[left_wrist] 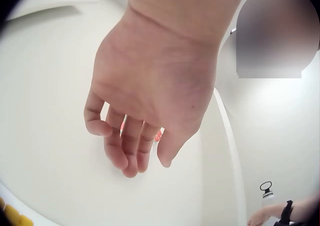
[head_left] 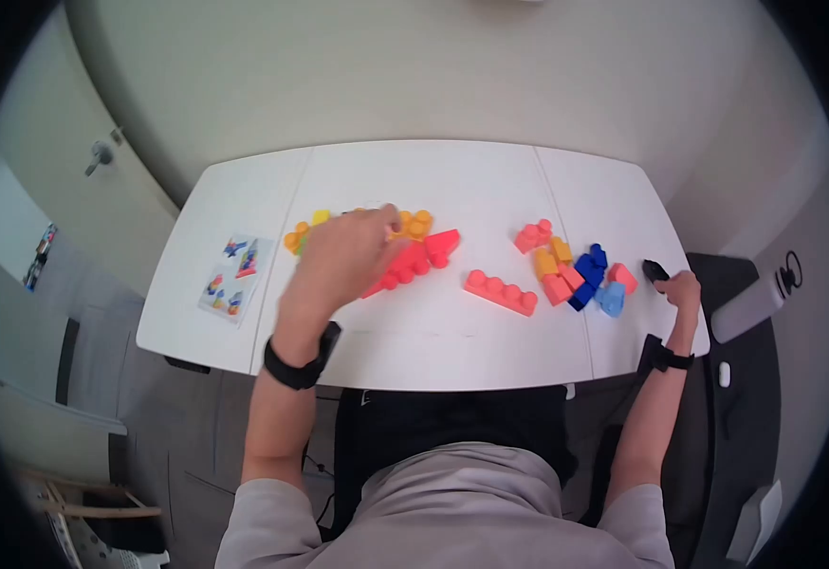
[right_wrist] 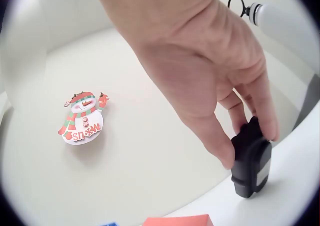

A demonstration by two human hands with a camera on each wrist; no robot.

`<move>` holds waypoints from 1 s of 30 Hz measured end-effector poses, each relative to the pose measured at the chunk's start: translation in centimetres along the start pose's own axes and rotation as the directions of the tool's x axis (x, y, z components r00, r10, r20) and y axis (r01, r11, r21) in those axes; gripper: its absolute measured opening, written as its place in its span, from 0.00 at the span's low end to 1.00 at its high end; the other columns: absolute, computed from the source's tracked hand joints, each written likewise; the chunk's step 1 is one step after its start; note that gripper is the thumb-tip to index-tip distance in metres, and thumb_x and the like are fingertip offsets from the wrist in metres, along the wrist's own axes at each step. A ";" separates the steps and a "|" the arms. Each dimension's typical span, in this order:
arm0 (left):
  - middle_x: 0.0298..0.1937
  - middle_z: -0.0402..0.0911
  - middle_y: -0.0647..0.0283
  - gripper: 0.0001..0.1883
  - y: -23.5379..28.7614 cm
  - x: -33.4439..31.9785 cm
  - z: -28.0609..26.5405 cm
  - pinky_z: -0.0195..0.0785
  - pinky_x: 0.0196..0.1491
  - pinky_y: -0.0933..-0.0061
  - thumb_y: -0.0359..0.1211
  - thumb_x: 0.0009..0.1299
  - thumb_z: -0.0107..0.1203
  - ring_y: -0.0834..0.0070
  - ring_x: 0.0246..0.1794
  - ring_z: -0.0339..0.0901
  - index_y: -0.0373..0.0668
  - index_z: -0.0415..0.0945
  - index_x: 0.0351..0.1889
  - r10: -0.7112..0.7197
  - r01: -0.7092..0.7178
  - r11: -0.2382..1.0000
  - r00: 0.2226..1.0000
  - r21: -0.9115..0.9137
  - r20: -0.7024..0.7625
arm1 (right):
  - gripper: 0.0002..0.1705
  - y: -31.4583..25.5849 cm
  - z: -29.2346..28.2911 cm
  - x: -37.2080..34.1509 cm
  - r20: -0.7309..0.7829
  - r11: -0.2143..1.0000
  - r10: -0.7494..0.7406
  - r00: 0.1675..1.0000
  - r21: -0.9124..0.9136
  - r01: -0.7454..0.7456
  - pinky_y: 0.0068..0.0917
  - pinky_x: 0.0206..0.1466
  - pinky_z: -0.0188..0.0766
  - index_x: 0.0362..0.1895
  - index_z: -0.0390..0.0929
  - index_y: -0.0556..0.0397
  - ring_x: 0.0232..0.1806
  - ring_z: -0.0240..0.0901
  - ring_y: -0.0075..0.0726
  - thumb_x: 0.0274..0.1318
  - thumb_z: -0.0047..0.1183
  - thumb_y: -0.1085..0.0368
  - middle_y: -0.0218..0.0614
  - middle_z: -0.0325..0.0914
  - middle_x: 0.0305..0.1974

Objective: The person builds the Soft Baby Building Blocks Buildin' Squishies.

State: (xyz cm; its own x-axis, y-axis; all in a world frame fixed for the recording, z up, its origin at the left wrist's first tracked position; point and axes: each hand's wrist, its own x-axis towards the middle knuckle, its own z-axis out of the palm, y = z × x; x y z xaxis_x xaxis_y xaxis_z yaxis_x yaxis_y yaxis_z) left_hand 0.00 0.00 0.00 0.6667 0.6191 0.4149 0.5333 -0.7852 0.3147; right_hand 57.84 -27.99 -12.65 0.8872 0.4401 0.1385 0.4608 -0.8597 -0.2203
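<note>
At the table's right edge, my right hand (head_left: 685, 289) pinches a small black device (right_wrist: 251, 161) between thumb and fingers. The right wrist view shows it upright, with a pale patch on one side. My left hand (head_left: 350, 254) is over the left group of building blocks, partly hiding it. Its fingers hang loosely curled with nothing in them in the left wrist view. Beside it lie red blocks (head_left: 414, 261) and orange blocks (head_left: 417, 224). Between the hands sits a long red block (head_left: 500, 292). Left of the right hand are dark blue blocks (head_left: 588, 277) and a light blue block (head_left: 611, 299).
A sheet with printed pictures (head_left: 232, 280) lies on the left of the white table (head_left: 414, 356). Beyond the right edge are a white bottle (head_left: 748, 308) and a small white case (head_left: 725, 374) on a dark surface. A snowman decoration (right_wrist: 85, 117) shows on the wall.
</note>
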 end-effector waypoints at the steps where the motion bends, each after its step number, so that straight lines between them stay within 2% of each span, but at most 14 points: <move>1: 0.35 0.86 0.58 0.13 -0.3 0.0 0.8 0.75 0.41 0.61 0.41 0.75 0.61 0.59 0.38 0.85 0.41 0.80 0.46 0.028 -0.029 0.999 0.999 0.035 0.040 | 0.25 -0.8 -0.4 -1.1 0.045 0.996 0.047 0.998 0.078 -0.050 0.43 0.41 0.82 0.34 0.87 0.58 0.31 0.86 0.51 0.31 0.79 0.55 0.46 0.87 0.27; 3: 0.35 0.86 0.57 0.14 -0.2 0.2 1.4 0.75 0.42 0.59 0.42 0.74 0.61 0.58 0.39 0.85 0.41 0.80 0.47 0.051 -0.056 0.996 0.996 0.073 0.074 | 0.26 -1.9 -1.2 -2.4 0.091 0.983 0.083 0.992 0.156 -0.096 0.43 0.40 0.81 0.34 0.86 0.57 0.31 0.86 0.48 0.30 0.79 0.55 0.44 0.87 0.28; 5: 0.37 0.87 0.57 0.15 0.0 0.5 1.8 0.74 0.44 0.58 0.42 0.74 0.62 0.58 0.41 0.84 0.42 0.79 0.48 -0.005 -0.012 0.998 0.971 0.066 0.240 | 0.31 -2.3 -1.3 -2.7 0.164 0.998 0.065 0.984 0.005 -0.067 0.42 0.42 0.81 0.37 0.84 0.56 0.35 0.86 0.43 0.29 0.82 0.52 0.42 0.87 0.33; 9: 0.39 0.86 0.56 0.15 -0.6 0.6 2.9 0.74 0.45 0.56 0.43 0.73 0.62 0.57 0.43 0.84 0.41 0.79 0.47 -0.026 -0.007 0.994 0.955 0.110 0.295 | 0.38 -2.6 -1.1 -2.6 0.305 0.994 0.114 0.946 -0.039 -0.107 0.41 0.45 0.80 0.42 0.82 0.57 0.40 0.86 0.42 0.28 0.83 0.48 0.44 0.87 0.39; 12: 0.41 0.86 0.55 0.16 -1.5 0.6 3.6 0.74 0.45 0.55 0.42 0.72 0.63 0.56 0.44 0.84 0.41 0.79 0.47 -0.087 0.026 0.985 0.929 0.171 0.359 | 0.41 -2.7 -1.4 -2.3 0.290 0.997 0.077 0.954 -0.053 -0.064 0.41 0.47 0.80 0.46 0.81 0.57 0.42 0.86 0.44 0.29 0.83 0.45 0.45 0.87 0.42; 16: 0.41 0.86 0.54 0.18 -3.6 0.2 4.9 0.76 0.45 0.55 0.41 0.68 0.66 0.55 0.45 0.85 0.39 0.79 0.47 -0.089 0.028 0.983 0.938 0.182 0.336 | 0.40 -3.8 -3.8 -3.2 0.132 0.999 -0.038 0.990 0.000 0.038 0.38 0.53 0.78 0.49 0.78 0.59 0.48 0.84 0.50 0.38 0.81 0.44 0.46 0.86 0.46; 18: 0.41 0.87 0.55 0.18 -4.4 -0.1 5.4 0.78 0.44 0.54 0.41 0.67 0.67 0.56 0.45 0.86 0.39 0.79 0.46 -0.096 0.024 0.978 0.933 0.207 0.346 | 0.35 -5.1 -5.7 -4.2 -0.110 0.973 -0.184 0.977 0.120 0.197 0.39 0.54 0.78 0.49 0.78 0.59 0.50 0.84 0.51 0.46 0.78 0.48 0.46 0.85 0.45; 21: 0.44 0.86 0.56 0.19 -4.9 -0.9 5.6 0.76 0.50 0.56 0.41 0.65 0.67 0.56 0.49 0.84 0.41 0.78 0.50 -0.150 0.077 0.972 0.933 0.223 0.328 | 0.29 -10.6 -9.8 -9.2 -0.183 0.912 -0.277 0.943 0.258 0.318 0.40 0.52 0.78 0.49 0.78 0.57 0.49 0.84 0.50 0.51 0.75 0.52 0.46 0.85 0.44; 23: 0.45 0.85 0.57 0.20 -4.5 -1.0 5.0 0.76 0.49 0.55 0.40 0.64 0.69 0.56 0.50 0.83 0.42 0.78 0.51 -0.182 0.073 0.954 0.912 0.291 0.368 | 0.26 -14.0 -10.7 -11.8 -0.057 0.900 -0.350 0.935 0.254 0.353 0.41 0.50 0.78 0.48 0.78 0.56 0.46 0.84 0.49 0.52 0.73 0.55 0.46 0.85 0.42; 25: 0.45 0.85 0.57 0.21 -4.1 -1.0 4.6 0.76 0.49 0.55 0.40 0.64 0.70 0.56 0.50 0.83 0.43 0.78 0.51 -0.171 0.071 0.959 0.917 0.273 0.362 | 0.26 -17.7 -9.8 -15.1 0.081 0.722 -0.647 0.758 0.385 0.575 0.41 0.50 0.77 0.52 0.79 0.55 0.43 0.82 0.52 0.52 0.72 0.57 0.46 0.84 0.41; 26: 0.45 0.85 0.57 0.22 -3.9 -1.1 4.6 0.76 0.49 0.55 0.39 0.63 0.71 0.55 0.50 0.83 0.43 0.78 0.51 -0.166 0.075 0.965 0.917 0.253 0.362 | 0.27 -20.7 -10.5 -17.6 0.286 0.746 -0.662 0.693 0.337 0.574 0.41 0.56 0.76 0.54 0.80 0.54 0.51 0.80 0.51 0.53 0.73 0.56 0.45 0.84 0.47; 27: 0.45 0.85 0.57 0.22 -3.9 -1.2 4.6 0.76 0.49 0.55 0.39 0.63 0.71 0.55 0.50 0.83 0.43 0.78 0.51 -0.166 0.073 0.964 0.917 0.257 0.362 | 0.29 -21.9 -9.3 -19.6 0.306 0.679 -0.733 0.607 0.298 0.670 0.41 0.62 0.74 0.57 0.81 0.52 0.59 0.77 0.49 0.54 0.73 0.54 0.45 0.83 0.53; 29: 0.46 0.85 0.57 0.23 -4.1 -1.4 4.7 0.76 0.50 0.56 0.39 0.61 0.73 0.56 0.51 0.83 0.43 0.78 0.51 -0.179 0.078 0.959 0.913 0.272 0.367 | 0.32 -24.0 -7.2 -22.5 0.278 0.485 -0.872 0.402 0.384 0.786 0.43 0.65 0.73 0.59 0.79 0.55 0.64 0.74 0.52 0.55 0.72 0.53 0.46 0.81 0.56; 30: 0.46 0.85 0.57 0.23 -4.3 -1.4 5.0 0.76 0.50 0.56 0.39 0.61 0.73 0.56 0.51 0.83 0.43 0.78 0.51 -0.173 0.072 0.960 0.913 0.272 0.370 | 0.32 -24.6 -6.4 -23.0 0.278 0.489 -0.870 0.407 0.385 0.782 0.43 0.65 0.73 0.59 0.79 0.55 0.64 0.74 0.52 0.55 0.72 0.53 0.46 0.81 0.56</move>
State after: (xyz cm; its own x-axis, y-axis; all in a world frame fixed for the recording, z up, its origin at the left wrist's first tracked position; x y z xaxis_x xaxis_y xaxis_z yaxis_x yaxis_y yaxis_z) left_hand -0.68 2.59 -6.18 0.7087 0.7055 0.0081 0.7014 -0.7058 0.0993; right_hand 25.96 -18.67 -4.28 -0.0334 0.9992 -0.0200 0.9282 0.0236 -0.3715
